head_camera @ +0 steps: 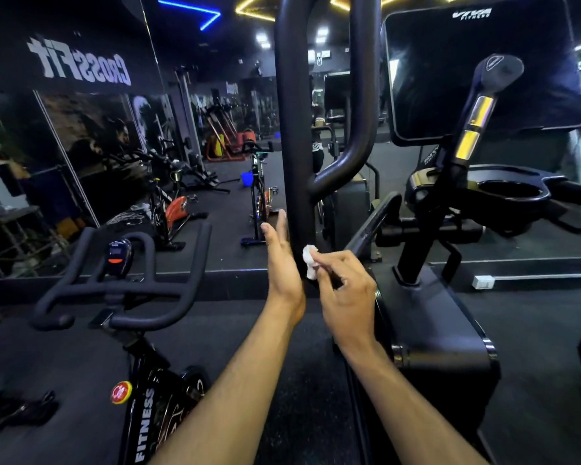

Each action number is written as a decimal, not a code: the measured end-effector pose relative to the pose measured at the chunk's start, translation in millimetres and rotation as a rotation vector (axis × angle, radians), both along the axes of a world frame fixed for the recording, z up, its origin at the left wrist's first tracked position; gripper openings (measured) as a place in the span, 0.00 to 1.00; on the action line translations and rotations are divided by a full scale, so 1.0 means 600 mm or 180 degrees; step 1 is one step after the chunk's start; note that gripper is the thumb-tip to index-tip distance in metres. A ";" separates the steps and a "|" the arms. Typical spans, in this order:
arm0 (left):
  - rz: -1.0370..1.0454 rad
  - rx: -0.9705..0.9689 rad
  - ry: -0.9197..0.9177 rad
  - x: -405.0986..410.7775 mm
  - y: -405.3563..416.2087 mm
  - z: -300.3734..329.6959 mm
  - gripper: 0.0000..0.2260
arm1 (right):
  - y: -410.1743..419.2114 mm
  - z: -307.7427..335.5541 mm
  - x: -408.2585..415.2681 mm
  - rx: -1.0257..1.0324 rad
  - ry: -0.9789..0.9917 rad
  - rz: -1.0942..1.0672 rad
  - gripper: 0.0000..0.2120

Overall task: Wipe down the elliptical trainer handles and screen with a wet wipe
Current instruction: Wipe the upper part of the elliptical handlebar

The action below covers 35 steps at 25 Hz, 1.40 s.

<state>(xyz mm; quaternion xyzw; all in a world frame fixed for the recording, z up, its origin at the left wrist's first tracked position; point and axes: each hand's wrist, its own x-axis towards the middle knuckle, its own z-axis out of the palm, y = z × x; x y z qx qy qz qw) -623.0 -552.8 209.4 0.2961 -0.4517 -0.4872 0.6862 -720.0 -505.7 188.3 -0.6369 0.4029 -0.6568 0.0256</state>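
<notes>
Hands met at the foot of the tall black looped handle bar (294,129) of the elliptical trainer. The right hand (346,293) pinched a small crumpled white wet wipe (310,261) between curled fingers and thumb, pressing it against the bar's lower stretch. The left hand (282,260) lay flat along the bar's left side, fingers straight and together, gripping nothing. To the right of the bar stood the dark rectangular console screen (450,72), unlit, with a short black grip with yellow bands (477,115) rising in front of it and a round black cup holder (514,193) below. To the left of the bar stood a black spin bike with curved handlebars (121,283), and beyond it a mirrored wall (81,139).
</notes>
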 end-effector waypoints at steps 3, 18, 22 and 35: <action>-0.0139 0.0142 0.0184 -0.012 0.010 -0.020 0.38 | -0.024 -0.045 -0.035 0.0480 0.0040 -0.0173 0.12; -0.0552 0.0570 0.0529 -0.007 0.005 -0.033 0.37 | -0.128 -0.018 -0.079 0.1020 0.1469 -0.0141 0.09; -0.0438 0.0619 0.0414 -0.007 0.003 -0.032 0.38 | -0.054 0.020 -0.036 0.1748 0.0733 0.0171 0.13; -0.0368 0.0127 -0.0018 0.028 0.018 0.028 0.39 | -0.019 0.026 0.010 0.0089 -0.0148 -0.0082 0.10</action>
